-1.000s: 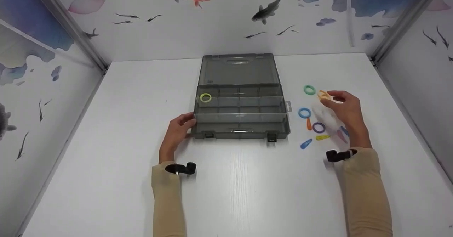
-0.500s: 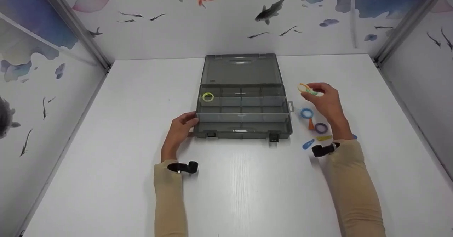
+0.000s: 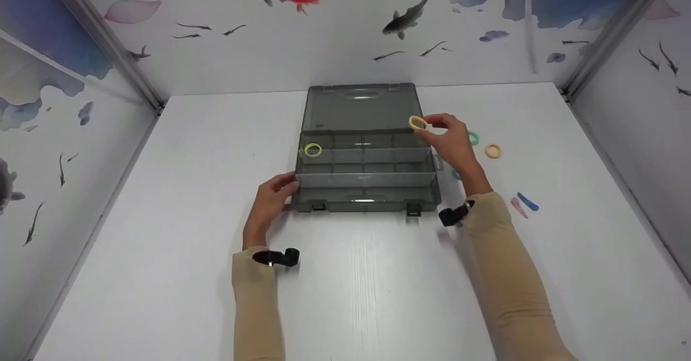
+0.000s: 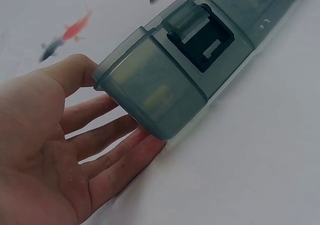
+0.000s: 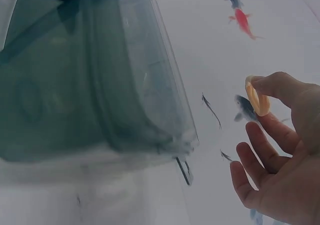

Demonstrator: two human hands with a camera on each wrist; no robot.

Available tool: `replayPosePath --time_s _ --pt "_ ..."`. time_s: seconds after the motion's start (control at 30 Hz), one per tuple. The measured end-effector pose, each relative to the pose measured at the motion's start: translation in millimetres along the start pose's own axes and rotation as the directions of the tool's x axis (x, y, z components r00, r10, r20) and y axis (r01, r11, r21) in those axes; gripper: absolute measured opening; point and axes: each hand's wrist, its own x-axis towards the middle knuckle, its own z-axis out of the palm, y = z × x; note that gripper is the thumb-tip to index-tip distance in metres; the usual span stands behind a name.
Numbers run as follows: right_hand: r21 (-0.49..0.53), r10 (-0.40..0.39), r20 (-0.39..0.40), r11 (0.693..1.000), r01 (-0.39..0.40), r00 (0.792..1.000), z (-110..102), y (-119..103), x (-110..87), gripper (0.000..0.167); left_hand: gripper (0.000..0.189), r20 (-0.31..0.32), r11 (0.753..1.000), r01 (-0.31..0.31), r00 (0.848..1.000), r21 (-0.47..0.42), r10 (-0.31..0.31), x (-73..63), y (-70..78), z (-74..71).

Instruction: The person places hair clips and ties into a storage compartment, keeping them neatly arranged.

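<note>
A grey translucent organizer box (image 3: 367, 205) lies with its lid (image 3: 359, 110) laid back. My left hand (image 3: 268, 204) holds its left front corner; in the left wrist view the thumb rests at the rim and the fingers touch the side. Between thumb and index finger my right hand (image 3: 453, 138) pinches a light orange hair tie (image 5: 265, 106). It hangs above the box's back right corner, near the lid. A yellow-green hair tie (image 3: 307, 149) sits in the back left compartment.
Right of the box lie a green hair tie (image 3: 474, 138), partly hidden, another orange hair tie (image 3: 492, 157), a pink hair clip (image 3: 519, 208) and a blue hair clip (image 3: 528, 202). My right arm hides other pieces. A patterned wall (image 3: 345, 64) stands behind.
My right hand has carried the orange hair tie leftward from the loose pieces to above the box's back right corner. The left hand has stayed at the box corner.
</note>
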Motion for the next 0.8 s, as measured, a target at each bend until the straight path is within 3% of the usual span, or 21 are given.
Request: replayPosePath --time_s 0.33,0.8 --pt "0.025 -0.015 0.098 1.000 0.012 0.995 42 -22 15.3 0.045 0.045 0.002 1.000 -0.010 1.000 -0.004 0.010 -2.9 0.7 -1.2" --pt "0.019 -0.013 0.174 1.000 0.010 0.985 96 -56 33.2 0.039 0.044 0.004 1.000 0.006 1.000 0.009 -0.006 -2.1 0.9 -1.9"
